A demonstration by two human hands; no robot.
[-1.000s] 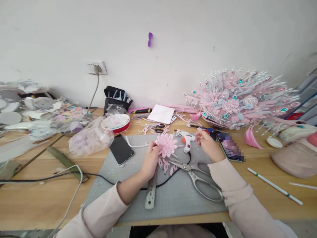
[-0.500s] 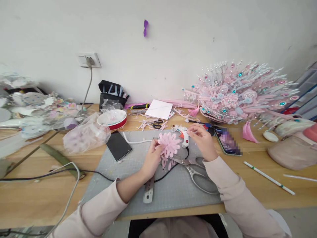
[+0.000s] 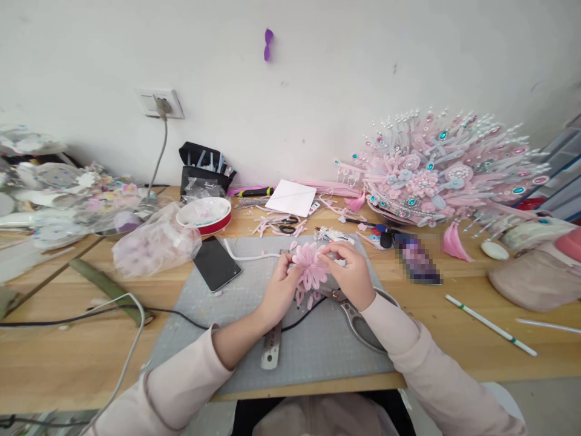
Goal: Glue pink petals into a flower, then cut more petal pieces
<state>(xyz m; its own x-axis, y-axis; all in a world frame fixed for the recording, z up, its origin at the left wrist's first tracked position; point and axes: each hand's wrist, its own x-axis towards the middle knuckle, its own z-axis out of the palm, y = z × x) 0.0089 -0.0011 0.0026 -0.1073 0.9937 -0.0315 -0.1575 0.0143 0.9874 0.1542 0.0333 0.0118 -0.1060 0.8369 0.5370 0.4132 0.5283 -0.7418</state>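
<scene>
A fluffy pink flower with looped petals, like bent pipe cleaner, is held up over the grey cutting mat. My left hand pinches its left edge between thumb and fingers. On the other side, my right hand closes thumb and fingertips on a right-hand petal. Beneath my right hand lie large metal scissors, partly covered by the wrist. A steel ruler pokes out below my left hand. Small pink loops rest on the mat under the flower.
A jewelled pink headdress stands at the back right. Two phones lie around the mat, one dark phone at left. Behind are a red-and-white bowl, small black scissors and a white card. A black cable crosses the mat.
My right hand has moved left and down from beside the glue gun to the flower, and now grips a petal. My left hand keeps its hold. The glue gun is now mostly hidden.
</scene>
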